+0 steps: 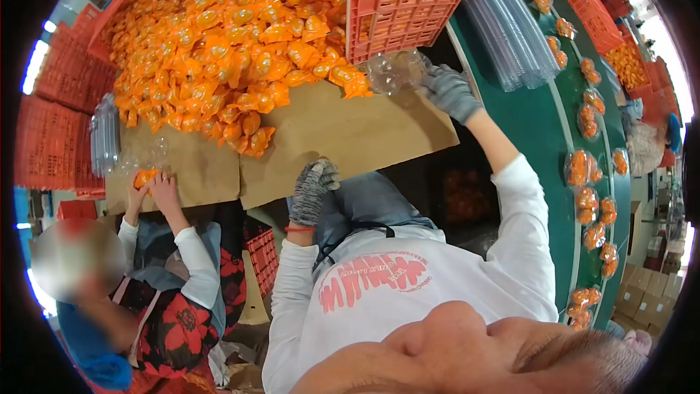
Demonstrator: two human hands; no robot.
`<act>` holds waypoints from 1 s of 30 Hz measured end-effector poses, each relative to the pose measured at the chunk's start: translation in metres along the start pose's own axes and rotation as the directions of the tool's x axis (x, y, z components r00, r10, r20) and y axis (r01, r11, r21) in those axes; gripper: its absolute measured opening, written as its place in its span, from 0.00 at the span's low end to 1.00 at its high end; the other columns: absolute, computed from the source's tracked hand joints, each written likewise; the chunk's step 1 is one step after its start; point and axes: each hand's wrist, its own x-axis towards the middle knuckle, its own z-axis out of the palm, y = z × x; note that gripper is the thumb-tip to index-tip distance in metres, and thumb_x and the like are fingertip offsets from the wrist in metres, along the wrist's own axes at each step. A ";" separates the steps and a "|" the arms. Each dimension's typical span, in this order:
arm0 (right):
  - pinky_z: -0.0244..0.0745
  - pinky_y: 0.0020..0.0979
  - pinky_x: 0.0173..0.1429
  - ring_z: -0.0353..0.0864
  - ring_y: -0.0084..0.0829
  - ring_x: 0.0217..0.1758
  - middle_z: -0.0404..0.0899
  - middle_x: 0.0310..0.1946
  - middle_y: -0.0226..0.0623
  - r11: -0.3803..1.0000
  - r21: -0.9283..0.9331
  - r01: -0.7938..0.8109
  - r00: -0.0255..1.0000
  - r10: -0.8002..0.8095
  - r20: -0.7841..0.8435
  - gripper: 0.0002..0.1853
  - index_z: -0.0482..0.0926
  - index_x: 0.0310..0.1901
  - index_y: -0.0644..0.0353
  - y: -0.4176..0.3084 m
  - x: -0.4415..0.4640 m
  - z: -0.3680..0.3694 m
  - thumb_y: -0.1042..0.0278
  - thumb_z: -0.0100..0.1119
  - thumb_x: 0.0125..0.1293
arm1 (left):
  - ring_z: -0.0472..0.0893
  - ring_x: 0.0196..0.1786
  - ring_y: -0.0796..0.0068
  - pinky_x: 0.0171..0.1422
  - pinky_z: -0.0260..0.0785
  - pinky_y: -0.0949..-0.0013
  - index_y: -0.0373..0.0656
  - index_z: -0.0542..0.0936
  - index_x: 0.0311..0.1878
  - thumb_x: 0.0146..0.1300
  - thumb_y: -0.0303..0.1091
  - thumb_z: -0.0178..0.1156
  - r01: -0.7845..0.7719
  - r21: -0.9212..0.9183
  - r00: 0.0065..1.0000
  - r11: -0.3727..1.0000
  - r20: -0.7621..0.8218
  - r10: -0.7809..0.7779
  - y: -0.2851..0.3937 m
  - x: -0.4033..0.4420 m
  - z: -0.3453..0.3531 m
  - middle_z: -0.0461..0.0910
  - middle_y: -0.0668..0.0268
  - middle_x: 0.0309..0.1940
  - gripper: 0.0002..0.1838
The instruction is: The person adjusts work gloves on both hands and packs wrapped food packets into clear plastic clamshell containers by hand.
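My right hand (pixel 452 93), in a grey knit glove, is closed on the near end of a clear plastic clamshell container (pixel 396 71). The container looks empty and lies beside the orange-wrapped fruit pile (pixel 233 51), below a red crate. My left hand (pixel 315 188), gloved in grey with a red band at the wrist, rests at the front edge of the brown cardboard sheet (pixel 350 135). Its fingers are curled in, and nothing shows in them.
A tilted red crate (pixel 408 4) stands at the back. Nested clear trays (pixel 507 22) lie beside the green conveyor (pixel 543 131), which carries filled packs (pixel 583 168). At left, a co-worker's hands (pixel 157 190) hold a wrapped fruit near stacked red crates (pixel 55 138).
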 end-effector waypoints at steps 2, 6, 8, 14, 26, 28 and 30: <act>0.62 0.39 0.63 0.71 0.40 0.54 0.76 0.43 0.41 0.995 -0.075 0.060 0.998 -0.059 0.018 0.16 0.78 0.45 0.51 -0.010 0.025 0.039 0.56 0.54 0.57 | 0.80 0.38 0.66 0.39 0.75 0.68 0.39 0.74 0.48 0.66 0.38 0.52 -0.013 0.020 1.000 1.000 -0.020 0.013 0.000 -0.007 0.002 0.78 0.59 0.39 0.14; 0.64 0.44 0.58 0.70 0.43 0.55 0.76 0.43 0.38 0.996 -0.084 0.042 0.973 -0.022 0.230 0.15 0.80 0.42 0.52 -0.013 0.045 0.093 0.54 0.53 0.59 | 0.81 0.41 0.65 0.40 0.76 0.67 0.38 0.73 0.51 0.66 0.37 0.52 -0.035 0.019 0.998 0.999 -0.051 0.036 -0.001 -0.023 0.003 0.79 0.58 0.41 0.15; 0.66 0.43 0.55 0.73 0.43 0.52 0.77 0.41 0.39 0.987 -0.108 0.118 0.982 -0.100 0.160 0.15 0.81 0.40 0.54 -0.009 0.041 0.104 0.54 0.53 0.59 | 0.81 0.41 0.66 0.41 0.76 0.67 0.38 0.74 0.51 0.66 0.36 0.52 -0.039 0.005 0.998 0.999 -0.048 0.039 -0.003 -0.026 0.001 0.79 0.58 0.42 0.15; 0.70 0.38 0.49 0.78 0.43 0.39 0.80 0.35 0.43 0.891 0.449 -0.058 0.980 -0.034 0.195 0.17 0.81 0.38 0.58 -0.021 0.019 0.074 0.51 0.54 0.60 | 0.80 0.42 0.71 0.42 0.74 0.70 0.41 0.72 0.54 0.66 0.37 0.53 0.016 0.188 0.999 0.982 -0.045 -0.007 0.004 -0.004 0.031 0.78 0.62 0.44 0.16; 0.72 0.35 0.49 0.78 0.39 0.41 0.80 0.36 0.40 0.577 0.817 -0.021 0.999 0.045 -0.006 0.11 0.80 0.41 0.61 -0.121 -0.021 0.030 0.66 0.58 0.61 | 0.68 0.57 0.75 0.60 0.64 0.70 0.41 0.56 0.67 0.58 0.30 0.63 -0.449 0.349 0.892 0.823 0.226 0.392 -0.018 0.069 0.088 0.66 0.64 0.58 0.36; 0.72 0.35 0.48 0.78 0.39 0.41 0.80 0.36 0.41 0.479 0.871 -0.109 0.994 0.066 0.088 0.10 0.80 0.41 0.62 -0.126 -0.023 0.033 0.66 0.57 0.61 | 0.67 0.58 0.75 0.60 0.64 0.70 0.40 0.56 0.67 0.60 0.32 0.61 -0.456 0.468 0.890 0.757 0.261 0.375 -0.013 0.059 0.082 0.64 0.64 0.61 0.35; 0.72 0.36 0.47 0.78 0.41 0.40 0.80 0.35 0.42 0.405 0.879 -0.249 0.968 0.126 0.216 0.10 0.79 0.41 0.62 -0.130 -0.023 0.036 0.67 0.57 0.62 | 0.68 0.57 0.75 0.60 0.64 0.71 0.40 0.59 0.66 0.60 0.31 0.61 -0.425 0.499 0.905 0.755 0.236 0.354 -0.015 0.051 0.074 0.66 0.65 0.60 0.32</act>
